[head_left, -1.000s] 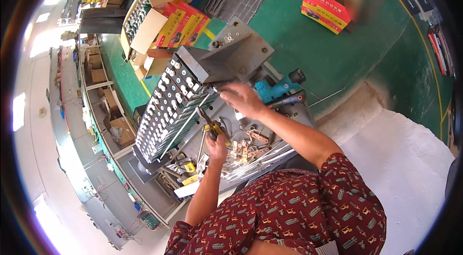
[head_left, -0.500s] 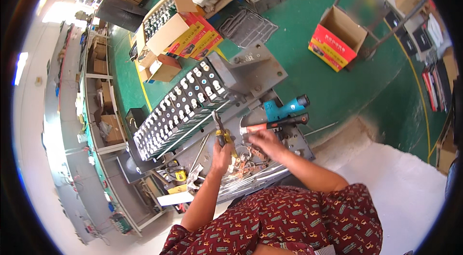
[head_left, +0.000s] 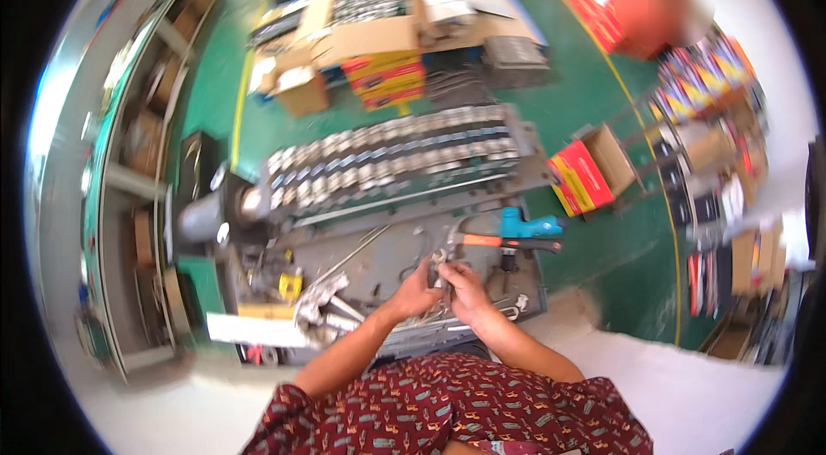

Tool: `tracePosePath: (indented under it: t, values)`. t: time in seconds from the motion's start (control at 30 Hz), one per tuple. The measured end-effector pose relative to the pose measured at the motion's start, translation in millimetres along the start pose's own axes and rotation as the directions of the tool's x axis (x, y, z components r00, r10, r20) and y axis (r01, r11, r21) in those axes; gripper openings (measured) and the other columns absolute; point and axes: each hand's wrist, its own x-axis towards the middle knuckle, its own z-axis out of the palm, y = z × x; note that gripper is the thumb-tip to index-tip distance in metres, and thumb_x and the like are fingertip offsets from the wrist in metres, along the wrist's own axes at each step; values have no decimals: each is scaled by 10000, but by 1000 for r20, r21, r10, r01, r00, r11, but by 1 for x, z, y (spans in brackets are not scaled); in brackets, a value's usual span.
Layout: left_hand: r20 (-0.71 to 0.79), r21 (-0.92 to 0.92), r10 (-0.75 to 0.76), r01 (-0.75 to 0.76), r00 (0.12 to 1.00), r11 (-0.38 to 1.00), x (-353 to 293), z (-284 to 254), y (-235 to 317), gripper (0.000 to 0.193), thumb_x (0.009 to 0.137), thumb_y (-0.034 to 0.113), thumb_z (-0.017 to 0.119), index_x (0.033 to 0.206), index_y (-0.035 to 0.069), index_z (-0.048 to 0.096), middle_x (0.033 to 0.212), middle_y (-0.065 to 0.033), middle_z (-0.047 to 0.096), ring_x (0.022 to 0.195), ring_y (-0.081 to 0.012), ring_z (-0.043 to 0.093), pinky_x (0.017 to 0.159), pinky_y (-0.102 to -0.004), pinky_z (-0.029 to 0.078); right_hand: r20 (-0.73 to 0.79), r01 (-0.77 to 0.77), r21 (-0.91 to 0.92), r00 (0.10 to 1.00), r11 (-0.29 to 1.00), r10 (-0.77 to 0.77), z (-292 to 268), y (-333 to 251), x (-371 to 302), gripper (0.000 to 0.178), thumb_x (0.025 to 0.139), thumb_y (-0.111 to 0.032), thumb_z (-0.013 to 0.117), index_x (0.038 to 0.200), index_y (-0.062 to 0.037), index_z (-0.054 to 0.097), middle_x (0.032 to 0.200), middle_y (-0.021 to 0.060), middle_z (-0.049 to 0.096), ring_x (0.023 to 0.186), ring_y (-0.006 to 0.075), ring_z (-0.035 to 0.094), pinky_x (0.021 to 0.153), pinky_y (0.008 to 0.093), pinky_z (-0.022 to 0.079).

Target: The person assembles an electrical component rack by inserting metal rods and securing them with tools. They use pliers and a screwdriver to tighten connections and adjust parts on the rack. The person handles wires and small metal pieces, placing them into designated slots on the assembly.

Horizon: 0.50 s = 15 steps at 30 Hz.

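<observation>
My left hand (head_left: 418, 292) and my right hand (head_left: 465, 292) meet over the grey workbench (head_left: 400, 253), fingers closed. Between their fingertips is a small metal piece with a rounded end (head_left: 440, 257), blurred and partly covered, so its kind cannot be told. Just beyond the hands lies a claw hammer (head_left: 495, 241) with an orange and black handle. Behind the hammer rests a teal power tool (head_left: 527, 224). Across the back of the bench runs a long block of parts (head_left: 396, 150) in rows of pale, capped pieces.
Metal rods (head_left: 452, 330) lie along the near bench edge. Crumpled white material (head_left: 320, 296) and a yellow tape measure (head_left: 291, 286) are to the left. A red and yellow carton (head_left: 581, 177) stands on the green floor at right. Shelving (head_left: 138, 184) lines the left.
My view has swung, so the bench lies more level. The yellow-handled pliers no longer show in my left hand. Both hands have come together on the small metal piece.
</observation>
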Motion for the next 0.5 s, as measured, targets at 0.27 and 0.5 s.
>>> tracePosePath:
  t: [0.27, 0.5]
  values:
    - [-219, -254, 129, -184, 967, 950, -67, -74, -77, 459, 937, 220, 569, 1313, -18, 459, 1122, -147, 619, 999, -228, 601, 856, -374, 507, 20, 84, -486, 996, 870, -85, 111, 86, 2, 247, 942, -183, 663, 1095, 11, 673, 1033, 51, 674, 930, 116, 616, 827, 249, 497]
    - [-466, -693, -123, -275, 876, 667, -104, -109, -84, 361, 1008, 250, 456, 1259, 5, 538, 1023, -41, 617, 925, -127, 570, 814, -289, 485, 116, 110, -661, 992, 742, -43, 148, 131, 1, 431, 978, -255, 608, 1299, 17, 516, 1187, 77, 609, 1086, 145, 559, 954, 289, 439]
